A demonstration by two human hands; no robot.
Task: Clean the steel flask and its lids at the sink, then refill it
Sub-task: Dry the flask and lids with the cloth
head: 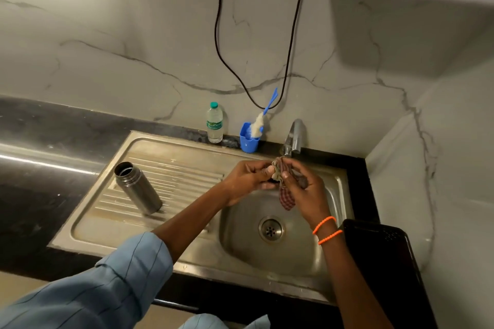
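Over the steel sink basin (pixel 240 238), a checked cloth (pixel 285 199) is pinched by left hand (pixel 250 177) and right hand (pixel 303 189); the open cylindrical steel flask (pixel 137 187), standing on the drainboard's ribs, could be toppled by an elbow.

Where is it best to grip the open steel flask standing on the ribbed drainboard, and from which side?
Probably round the middle of the cylindrical steel flask, coming from its right, the sink bowl side, where the left hand is nearest. It stands upright with its mouth open and nothing beside it, so fingers can wrap the smooth wall.

Dim warm indoor light, bright glare patch upper left — soft focus, wide-angle bending at edges
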